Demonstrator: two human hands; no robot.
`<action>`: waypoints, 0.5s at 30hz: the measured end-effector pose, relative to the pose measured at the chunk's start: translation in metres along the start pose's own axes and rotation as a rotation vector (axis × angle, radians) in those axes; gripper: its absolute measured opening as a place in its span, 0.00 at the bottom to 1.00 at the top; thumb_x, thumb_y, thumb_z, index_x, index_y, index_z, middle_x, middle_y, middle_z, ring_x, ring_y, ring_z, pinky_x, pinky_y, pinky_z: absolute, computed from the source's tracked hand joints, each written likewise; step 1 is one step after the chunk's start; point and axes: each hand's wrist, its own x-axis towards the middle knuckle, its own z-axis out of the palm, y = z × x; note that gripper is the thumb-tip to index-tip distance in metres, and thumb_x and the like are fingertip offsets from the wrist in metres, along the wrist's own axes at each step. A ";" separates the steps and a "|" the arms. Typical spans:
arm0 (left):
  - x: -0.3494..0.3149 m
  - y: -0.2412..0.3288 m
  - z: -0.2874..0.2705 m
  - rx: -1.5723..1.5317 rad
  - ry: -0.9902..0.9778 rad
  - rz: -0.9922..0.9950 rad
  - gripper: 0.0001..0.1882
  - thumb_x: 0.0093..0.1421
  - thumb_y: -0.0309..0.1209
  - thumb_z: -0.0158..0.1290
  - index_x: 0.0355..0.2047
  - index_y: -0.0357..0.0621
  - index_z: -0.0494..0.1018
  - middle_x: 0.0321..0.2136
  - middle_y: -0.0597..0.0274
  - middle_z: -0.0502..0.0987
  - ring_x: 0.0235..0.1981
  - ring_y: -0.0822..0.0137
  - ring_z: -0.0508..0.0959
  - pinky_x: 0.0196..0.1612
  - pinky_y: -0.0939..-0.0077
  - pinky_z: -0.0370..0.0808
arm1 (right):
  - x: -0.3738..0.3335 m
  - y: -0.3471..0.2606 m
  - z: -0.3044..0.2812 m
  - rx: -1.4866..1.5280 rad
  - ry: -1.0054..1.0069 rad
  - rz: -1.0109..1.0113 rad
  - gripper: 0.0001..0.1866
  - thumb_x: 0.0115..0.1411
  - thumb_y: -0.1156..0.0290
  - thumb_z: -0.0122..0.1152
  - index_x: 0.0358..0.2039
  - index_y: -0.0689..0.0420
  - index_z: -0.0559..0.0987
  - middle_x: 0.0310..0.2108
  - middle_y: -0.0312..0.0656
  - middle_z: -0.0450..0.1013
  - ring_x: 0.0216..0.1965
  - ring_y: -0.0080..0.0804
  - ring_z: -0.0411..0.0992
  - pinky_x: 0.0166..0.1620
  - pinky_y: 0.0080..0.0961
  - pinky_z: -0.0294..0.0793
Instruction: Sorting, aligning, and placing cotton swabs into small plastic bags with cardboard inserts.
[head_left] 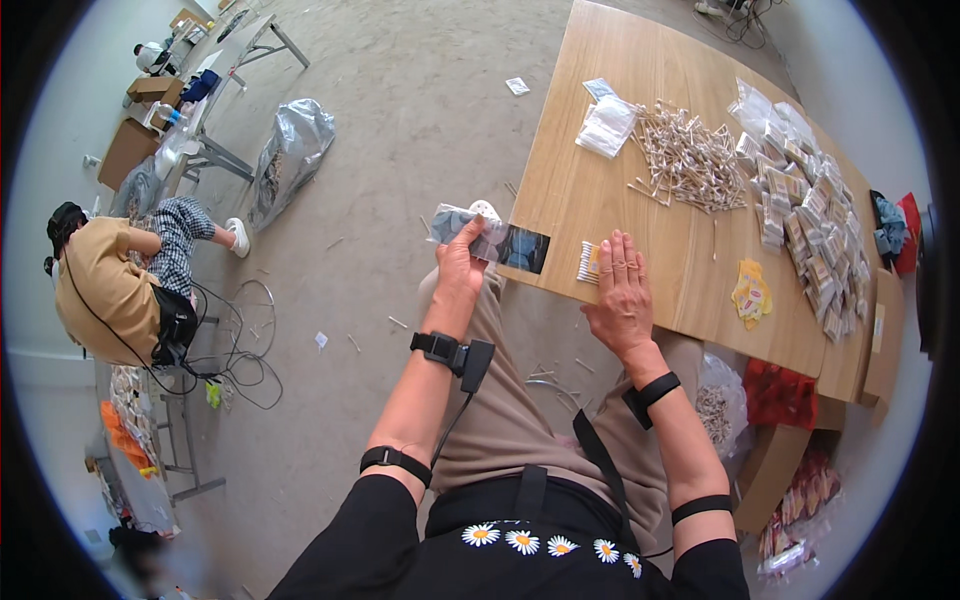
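Note:
My left hand (460, 262) pinches a small clear plastic bag (450, 222) between thumb and fingers, just off the table's near left corner. My right hand (622, 300) lies flat with its fingers stretched out, beside and partly over a short row of cotton swabs (584, 264) with a yellow card at the table's near edge. How much of that row my fingers cover is hidden. Between the two hands, a dark square (525, 250) sits at the table's corner. Farther back is a large loose heap of cotton swabs (690, 155).
Stacked clear bags (605, 128) lie left of the heap on the wooden table (580, 60). Many filled packets (815, 235) are piled at right, near yellow cards (751, 292). Below stands an open carton (770, 475). A seated person (115, 290) works at left, with cables (240, 350) on the floor.

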 end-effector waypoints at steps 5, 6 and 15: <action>0.010 -0.015 0.004 -0.034 0.045 0.070 0.12 0.50 0.16 0.64 0.33 0.42 0.76 0.32 0.63 0.80 0.33 0.65 0.81 0.41 0.67 0.80 | 0.000 -0.001 -0.001 0.013 -0.022 0.009 0.55 0.41 0.68 0.73 0.68 0.65 0.54 0.71 0.54 0.47 0.73 0.45 0.43 0.72 0.41 0.45; 0.009 -0.018 0.007 -0.032 0.063 0.084 0.13 0.49 0.15 0.65 0.33 0.41 0.76 0.31 0.63 0.80 0.31 0.66 0.81 0.37 0.70 0.81 | 0.000 -0.001 -0.001 0.014 -0.021 0.010 0.55 0.41 0.67 0.73 0.68 0.65 0.54 0.71 0.54 0.47 0.73 0.45 0.43 0.72 0.41 0.44; 0.002 -0.027 0.004 0.090 0.067 0.120 0.16 0.48 0.13 0.63 0.37 0.37 0.75 0.33 0.61 0.80 0.32 0.65 0.82 0.37 0.72 0.82 | -0.001 0.001 -0.001 0.011 -0.015 0.014 0.57 0.39 0.66 0.76 0.68 0.65 0.54 0.71 0.54 0.47 0.73 0.46 0.43 0.73 0.41 0.44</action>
